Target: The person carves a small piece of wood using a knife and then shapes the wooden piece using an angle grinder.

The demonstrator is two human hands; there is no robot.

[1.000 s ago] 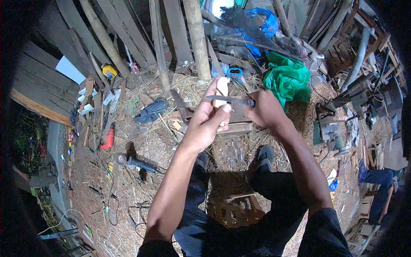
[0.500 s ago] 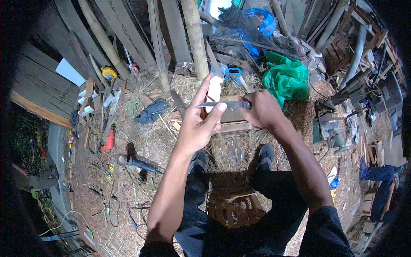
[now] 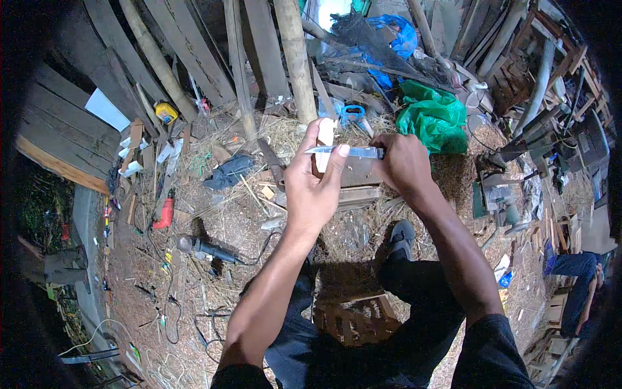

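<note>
My left hand (image 3: 312, 178) is closed around a small pale piece of wood (image 3: 325, 133), held upright. Its thumb lies against the blade of a knife (image 3: 350, 152). My right hand (image 3: 403, 162) grips the knife's handle, which is mostly hidden in the fist. The blade points left and crosses the front of the wood. Whether the edge bites into the wood I cannot tell. Below both hands, a wooden block (image 3: 355, 174) lies on the ground.
A red drill (image 3: 164, 212) and an angle grinder (image 3: 210, 249) lie to the left on the shavings-covered ground. Behind the hands are a blue-handled saw (image 3: 353, 113) and a green plastic bag (image 3: 433, 117). A person's leg (image 3: 576, 285) shows at far right.
My left hand has shifted slightly right, and the wood's top sits a little lower. The knife has moved slightly up and right, its blade face now catching more light.
</note>
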